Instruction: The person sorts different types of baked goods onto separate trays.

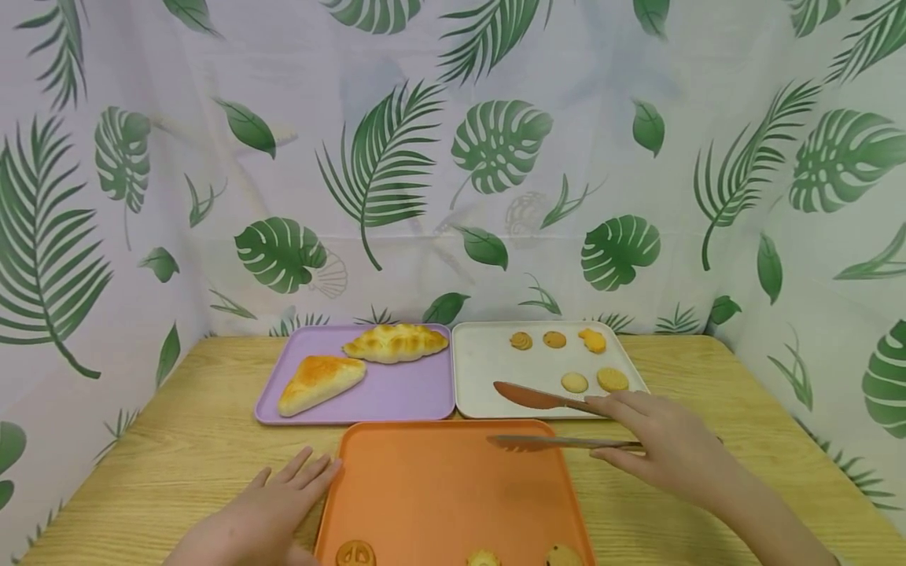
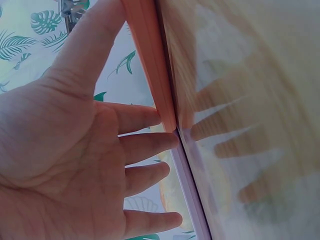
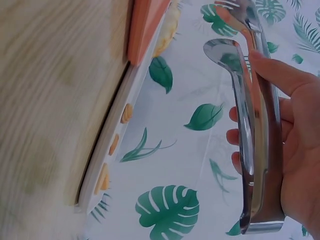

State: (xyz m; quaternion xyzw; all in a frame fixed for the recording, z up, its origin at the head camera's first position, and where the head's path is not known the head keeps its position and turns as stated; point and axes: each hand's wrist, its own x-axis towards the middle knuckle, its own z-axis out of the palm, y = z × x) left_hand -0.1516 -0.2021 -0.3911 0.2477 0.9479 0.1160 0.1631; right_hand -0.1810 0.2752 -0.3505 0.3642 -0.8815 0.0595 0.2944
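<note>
Orange tray [image 1: 446,495], cookies [image 1: 355,553] inside

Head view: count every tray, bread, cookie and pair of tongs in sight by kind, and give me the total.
Trays: 3
Breads: 2
Cookies: 8, three of them cut off by the picture's bottom edge
Tongs: 1 pair
Total: 14

Bright, diffuse light reaches me; a soft shadow darkens the tray [image 1: 425,487]. My wrist views look hazy, the tongs [image 3: 272,150] gleaming, the table [image 2: 290,110] mirroring my left hand [image 2: 75,145].
</note>
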